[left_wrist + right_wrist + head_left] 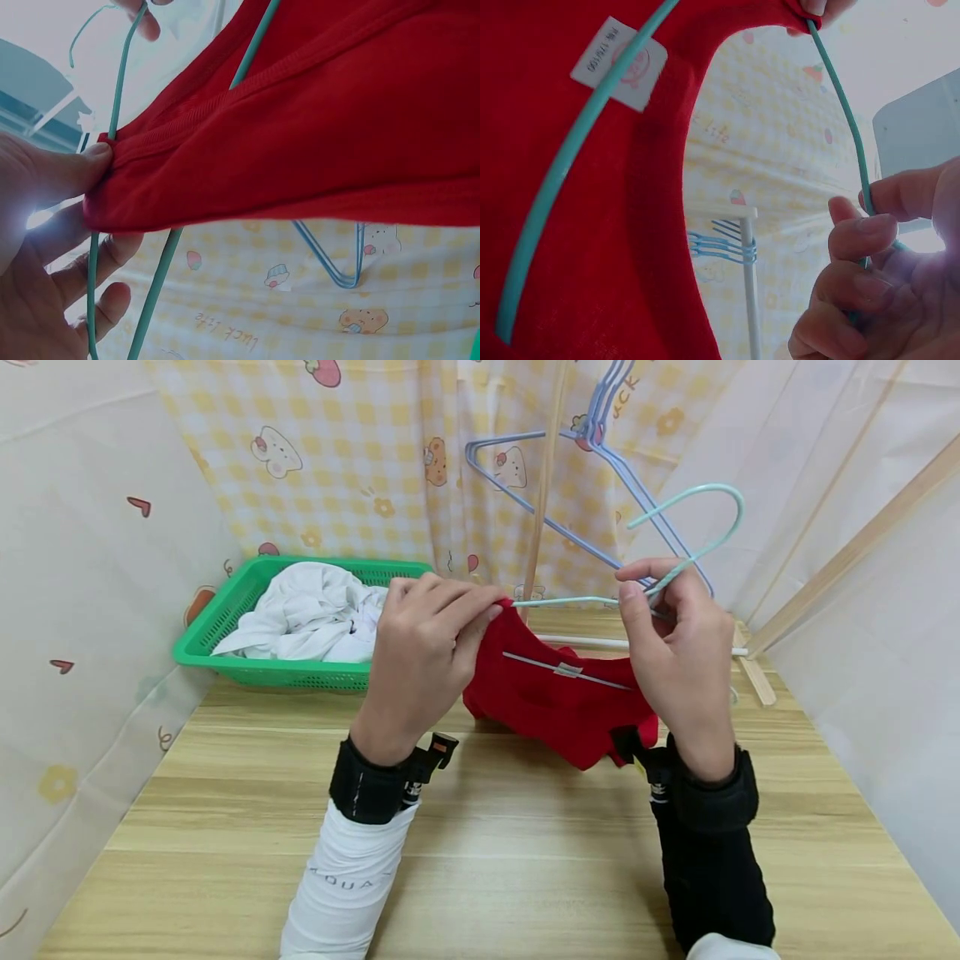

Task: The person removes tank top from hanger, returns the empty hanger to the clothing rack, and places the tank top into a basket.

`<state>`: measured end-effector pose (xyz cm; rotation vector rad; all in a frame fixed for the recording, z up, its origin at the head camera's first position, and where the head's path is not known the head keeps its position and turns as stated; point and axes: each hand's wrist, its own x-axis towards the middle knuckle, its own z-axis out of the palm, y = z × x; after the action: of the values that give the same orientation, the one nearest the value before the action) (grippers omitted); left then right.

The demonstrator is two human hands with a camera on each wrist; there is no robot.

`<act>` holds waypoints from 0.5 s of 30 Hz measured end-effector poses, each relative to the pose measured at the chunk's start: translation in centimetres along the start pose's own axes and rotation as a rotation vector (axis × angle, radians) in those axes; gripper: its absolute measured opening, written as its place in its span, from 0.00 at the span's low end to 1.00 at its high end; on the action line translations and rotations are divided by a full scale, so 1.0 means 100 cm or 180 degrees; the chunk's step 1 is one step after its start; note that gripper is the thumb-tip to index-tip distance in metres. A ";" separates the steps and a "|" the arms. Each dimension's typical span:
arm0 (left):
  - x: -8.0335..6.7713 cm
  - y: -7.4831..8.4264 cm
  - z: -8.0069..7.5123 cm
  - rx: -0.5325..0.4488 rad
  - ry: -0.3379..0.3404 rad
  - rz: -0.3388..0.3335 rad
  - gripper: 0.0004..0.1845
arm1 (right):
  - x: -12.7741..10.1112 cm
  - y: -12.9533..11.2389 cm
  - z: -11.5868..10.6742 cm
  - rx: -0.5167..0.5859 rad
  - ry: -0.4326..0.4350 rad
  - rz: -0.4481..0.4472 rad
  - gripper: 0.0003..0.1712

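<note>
A red tank top (555, 718) hangs partly over a mint-green wire hanger (566, 601). My left hand (423, 656) pinches the top's shoulder where one arm of the hanger passes through it. In the left wrist view, the thumb lies on the red cloth (300, 142) and the hanger wire runs past the fingers. My right hand (682, 652) grips the hanger at the base of its hook, which sticks up above the fingers. Through the neckline shows the hanger's lower bar (551, 180), crossing a white label (634, 71) inside the top.
At the back left stands a green basket (300, 672) with white cloth (315, 610) in it. Several blue hangers (517, 502) hang behind the hands. A wooden rack post (543, 502) and a slanting wooden bar (862, 543) rise at the back and right.
</note>
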<state>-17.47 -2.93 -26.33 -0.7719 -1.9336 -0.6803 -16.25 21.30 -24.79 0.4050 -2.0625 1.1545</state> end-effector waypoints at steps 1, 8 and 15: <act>0.000 0.000 0.000 -0.0001 -0.0003 -0.0002 0.10 | 0.000 0.001 -0.001 -0.0006 -0.0010 0.0017 0.14; 0.000 -0.008 -0.007 -0.0085 0.0103 -0.0107 0.11 | 0.003 0.004 -0.008 -0.0047 0.0018 0.0257 0.15; -0.002 -0.022 -0.023 -0.0181 0.0295 -0.0482 0.11 | 0.008 0.012 -0.023 -0.0060 0.0318 0.0391 0.15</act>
<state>-17.75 -6.06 -25.79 -0.6218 -1.9081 -0.8514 -16.50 23.95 -24.17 0.2095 -2.0326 1.2016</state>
